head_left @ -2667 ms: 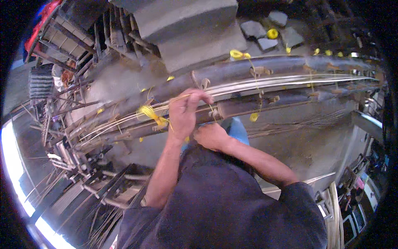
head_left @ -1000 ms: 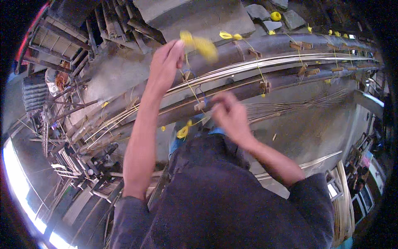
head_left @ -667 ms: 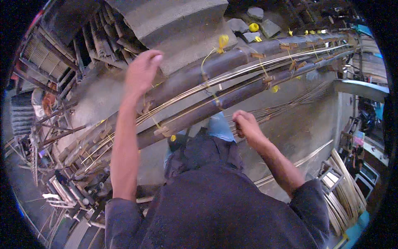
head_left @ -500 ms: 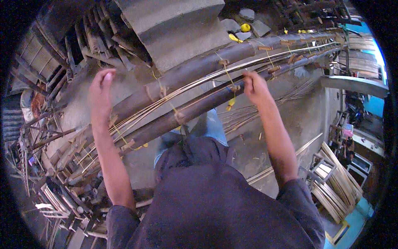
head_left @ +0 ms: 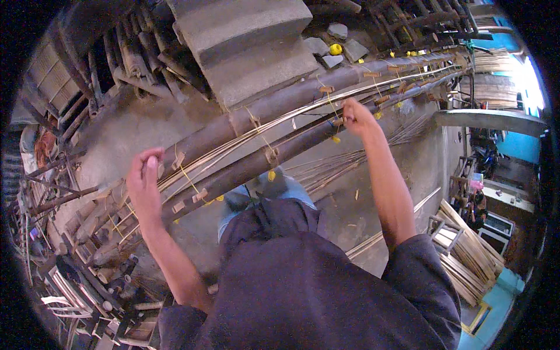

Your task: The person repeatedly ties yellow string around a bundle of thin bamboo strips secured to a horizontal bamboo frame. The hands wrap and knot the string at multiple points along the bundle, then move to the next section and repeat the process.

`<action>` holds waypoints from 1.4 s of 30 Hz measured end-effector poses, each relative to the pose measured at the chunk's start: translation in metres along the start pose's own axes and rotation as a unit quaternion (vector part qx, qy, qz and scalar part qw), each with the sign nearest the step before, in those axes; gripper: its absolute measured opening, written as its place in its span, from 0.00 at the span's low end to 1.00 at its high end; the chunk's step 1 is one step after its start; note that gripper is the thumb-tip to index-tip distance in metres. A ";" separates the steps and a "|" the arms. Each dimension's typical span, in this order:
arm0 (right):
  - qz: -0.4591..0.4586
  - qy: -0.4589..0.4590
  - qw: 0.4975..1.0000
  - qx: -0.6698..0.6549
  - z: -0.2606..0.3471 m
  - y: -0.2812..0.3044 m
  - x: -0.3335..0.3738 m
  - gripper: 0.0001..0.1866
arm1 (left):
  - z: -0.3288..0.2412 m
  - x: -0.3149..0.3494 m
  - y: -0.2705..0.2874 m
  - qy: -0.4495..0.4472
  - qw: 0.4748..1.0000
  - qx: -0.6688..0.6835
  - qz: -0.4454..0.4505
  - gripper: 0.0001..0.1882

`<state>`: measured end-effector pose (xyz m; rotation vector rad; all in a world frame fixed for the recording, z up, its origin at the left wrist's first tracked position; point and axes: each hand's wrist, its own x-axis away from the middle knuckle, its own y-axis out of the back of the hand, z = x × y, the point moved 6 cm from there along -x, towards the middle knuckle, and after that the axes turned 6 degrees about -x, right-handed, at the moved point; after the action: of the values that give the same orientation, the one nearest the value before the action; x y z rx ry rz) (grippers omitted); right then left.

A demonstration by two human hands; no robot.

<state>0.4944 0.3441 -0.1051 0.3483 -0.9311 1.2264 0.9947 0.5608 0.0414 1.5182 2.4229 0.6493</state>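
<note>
Two long dark bamboo poles (head_left: 204, 135) run side by side across the view, and a bundle of thin pale strips (head_left: 262, 128) lies lengthwise between them. Yellow cords (head_left: 189, 178) with small wooden pegs (head_left: 326, 89) cross from pole to pole. My left hand (head_left: 146, 181) is over the left part of the poles, its fingers loosely curled, the thumb apart, nothing visible in it. My right hand (head_left: 357, 118) is closed in a pinch beside a peg and cord at the nearer pole. Whatever its fingers hold is hidden.
Concrete steps (head_left: 251, 70) rise beyond the poles, with grey stones and a yellow roll (head_left: 335, 49) beside them. Thin sticks (head_left: 332, 169) lie on the floor below the nearer pole. Stacked slats (head_left: 466, 268) stand at right; piled wood (head_left: 81, 291) is at lower left.
My left hand has come down and nearer from its raised place above the poles. My right hand stays about the same place, now closer to the peg. The view has shifted slightly.
</note>
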 end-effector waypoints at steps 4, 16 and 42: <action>0.026 -0.020 0.990 0.136 -0.001 0.010 0.045 0.09 | 0.012 0.027 -0.003 0.043 0.999 -0.014 -0.018 0.12; 0.323 0.050 0.785 0.526 -0.082 -0.023 0.139 0.09 | -0.030 0.061 -0.006 0.099 0.970 -0.222 0.006 0.09; 0.166 0.008 0.896 0.412 -0.237 -0.051 0.109 0.10 | -0.009 0.047 0.013 -0.078 0.966 -0.240 -0.055 0.10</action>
<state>0.6437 0.5587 -0.1522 0.8693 -0.4103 1.9161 0.9803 0.6051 0.0574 1.1793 2.0184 0.9664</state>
